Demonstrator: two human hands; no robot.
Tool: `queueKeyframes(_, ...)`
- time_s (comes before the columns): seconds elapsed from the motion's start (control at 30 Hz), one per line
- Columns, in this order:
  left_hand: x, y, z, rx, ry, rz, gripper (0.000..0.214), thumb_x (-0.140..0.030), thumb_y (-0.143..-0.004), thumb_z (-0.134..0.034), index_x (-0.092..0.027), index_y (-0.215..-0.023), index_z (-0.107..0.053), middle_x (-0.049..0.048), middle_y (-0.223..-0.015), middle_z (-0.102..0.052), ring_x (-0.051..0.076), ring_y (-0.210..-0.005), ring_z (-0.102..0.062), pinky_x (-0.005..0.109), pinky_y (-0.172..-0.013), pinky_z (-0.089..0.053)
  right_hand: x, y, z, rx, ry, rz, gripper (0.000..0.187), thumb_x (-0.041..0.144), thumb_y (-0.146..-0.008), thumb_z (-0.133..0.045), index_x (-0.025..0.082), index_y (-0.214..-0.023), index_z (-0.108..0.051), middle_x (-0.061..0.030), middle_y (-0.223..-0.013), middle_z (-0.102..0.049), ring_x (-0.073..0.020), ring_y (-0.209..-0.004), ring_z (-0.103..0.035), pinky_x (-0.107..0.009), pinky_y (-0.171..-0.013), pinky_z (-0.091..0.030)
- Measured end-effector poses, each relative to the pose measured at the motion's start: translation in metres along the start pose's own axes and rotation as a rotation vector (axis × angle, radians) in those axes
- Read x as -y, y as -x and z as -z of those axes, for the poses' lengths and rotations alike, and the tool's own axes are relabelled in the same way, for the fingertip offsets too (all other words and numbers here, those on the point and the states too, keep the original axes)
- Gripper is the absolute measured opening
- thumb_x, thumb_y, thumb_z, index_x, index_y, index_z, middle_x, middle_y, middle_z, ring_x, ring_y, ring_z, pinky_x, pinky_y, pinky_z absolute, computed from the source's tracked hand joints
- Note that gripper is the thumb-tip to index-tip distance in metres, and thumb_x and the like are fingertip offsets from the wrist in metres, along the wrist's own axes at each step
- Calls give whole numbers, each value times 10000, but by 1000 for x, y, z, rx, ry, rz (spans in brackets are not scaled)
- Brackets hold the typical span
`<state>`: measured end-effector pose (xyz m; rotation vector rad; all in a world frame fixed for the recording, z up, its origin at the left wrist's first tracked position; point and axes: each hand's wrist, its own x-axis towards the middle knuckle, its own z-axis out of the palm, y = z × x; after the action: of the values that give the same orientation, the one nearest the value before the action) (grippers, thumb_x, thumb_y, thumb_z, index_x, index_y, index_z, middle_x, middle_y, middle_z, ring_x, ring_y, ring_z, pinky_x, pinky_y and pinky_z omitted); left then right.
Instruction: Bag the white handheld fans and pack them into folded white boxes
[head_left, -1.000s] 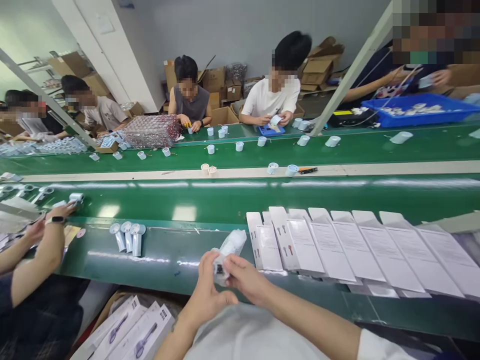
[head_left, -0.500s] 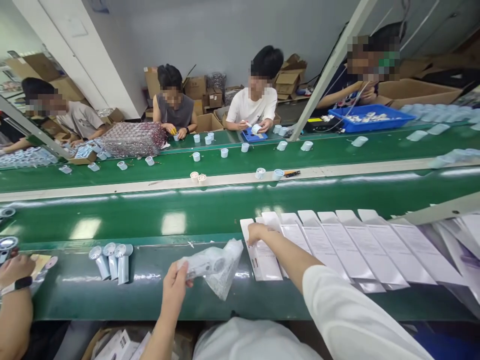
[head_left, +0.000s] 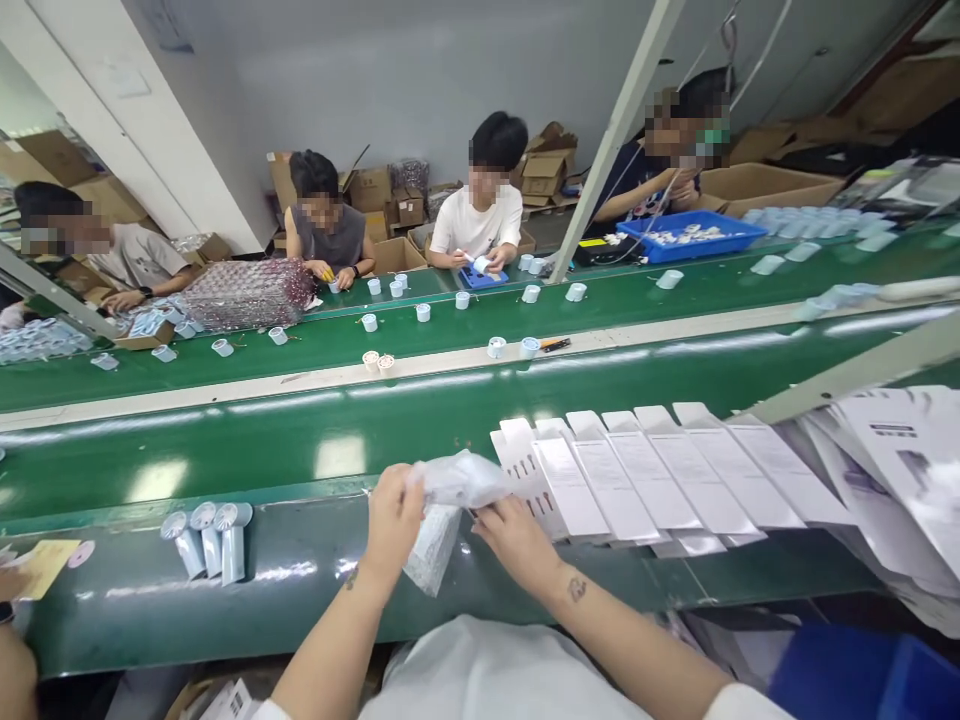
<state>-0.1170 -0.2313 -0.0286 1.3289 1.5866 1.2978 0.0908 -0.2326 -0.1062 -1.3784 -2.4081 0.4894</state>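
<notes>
A handheld fan in a clear plastic bag (head_left: 461, 480) is held up over the bench edge, its shape blurred by the wrapping. My left hand (head_left: 394, 520) is closed round its left end. At its right end, my right hand (head_left: 517, 540) has its fingers curled against the bag; the fingertips are partly hidden. A bubble-wrap pouch (head_left: 435, 550) hangs below, between my hands. Just right of my right hand lies a row of flat white cartons (head_left: 637, 470), overlapping one another. Several light-blue handheld fans (head_left: 234, 540) lie on the bench to my left.
A green conveyor (head_left: 262, 440) runs across behind the bench. Co-workers sit along the far side, with light-blue fan parts (head_left: 424, 313) before them. A blue tray (head_left: 694, 240) stands at far right. A metal post (head_left: 622, 130) rises there. More printed cartons (head_left: 900, 460) are piled at right.
My right hand has left the flat cartons and come to the bagged fan. The left hand has lifted the bag up and to the right. The view has shifted somewhat.
</notes>
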Motion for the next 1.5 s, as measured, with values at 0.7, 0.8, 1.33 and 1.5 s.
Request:
queueKeyframes(0.7, -30, 63, -70, 666, -790, -504, 357, -71, -870, -482, -198, -1185, -590, 150, -1210, -619, 274, -1095, -601, 440, -899, -493, -58, 37, 39, 183, -704, 23, 949, 249, -699, -731, 194, -1496, -218, -201, -1463, -373, -328, -1358, -392, -538, -1124, -311)
queueKeyframes(0.8, -21, 72, -76, 673, -844, -556, 160, -95, -844, -581, -184, -939, -674, 120, -933, -695, 360, -1200, -530, 592, -981, -389, -60, 40, 33, 162, -707, 30, 808, 205, -663, -721, 185, -1393, -376, -171, -1343, -460, -317, -1288, -450, -524, -1097, -345)
queueKeyframes(1.33, 83, 248, 44, -589, -439, 691, 282, -287, -858, -456, -161, -749, -683, 35, -697, -693, 199, -722, -653, 303, -705, -519, -15, -180, 105, 182, -257, -160, 464, 391, -599, -816, 199, -897, -517, -74, -841, -633, -220, -698, -576, -327, -608, -418)
queueKeyframes(1.5, 105, 318, 83, -740, -598, 948, 293, -181, -820, -449, -156, -992, -686, 98, -962, -732, 241, -947, -671, 374, -882, -502, -14, -239, 28, 274, -241, -118, 286, 302, -658, -812, 176, -765, -578, -89, -666, -629, -167, -545, -497, -349, -546, -360)
